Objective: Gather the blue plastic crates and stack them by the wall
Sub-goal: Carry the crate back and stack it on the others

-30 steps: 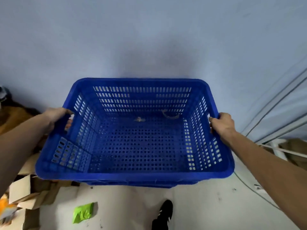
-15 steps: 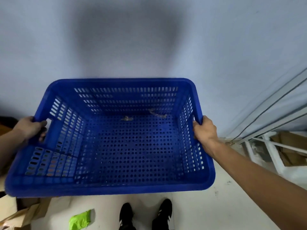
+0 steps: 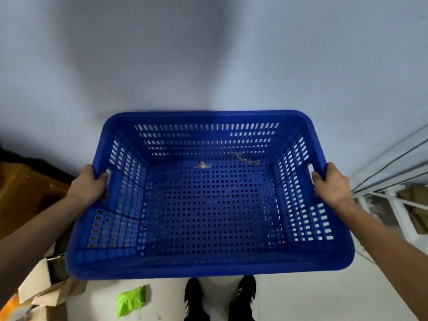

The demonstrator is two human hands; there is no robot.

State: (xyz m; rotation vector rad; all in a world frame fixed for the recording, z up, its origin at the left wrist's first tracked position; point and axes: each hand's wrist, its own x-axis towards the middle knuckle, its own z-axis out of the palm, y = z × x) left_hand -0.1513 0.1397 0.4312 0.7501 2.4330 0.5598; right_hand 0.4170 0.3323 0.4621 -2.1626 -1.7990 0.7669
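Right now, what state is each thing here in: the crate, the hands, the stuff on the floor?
Blue crate: held up level, upright, only small scraps inside.
Left hand: closed on the crate's left handle.
Right hand: closed on the right handle.
Green wrapper: crumpled on the floor.
Cardboard boxes: open, flaps loose.

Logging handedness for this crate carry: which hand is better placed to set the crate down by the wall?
Neither alone. The left hand and right hand each hold a side handle of the blue crate level, facing the wall. Lowering probably needs both grips.
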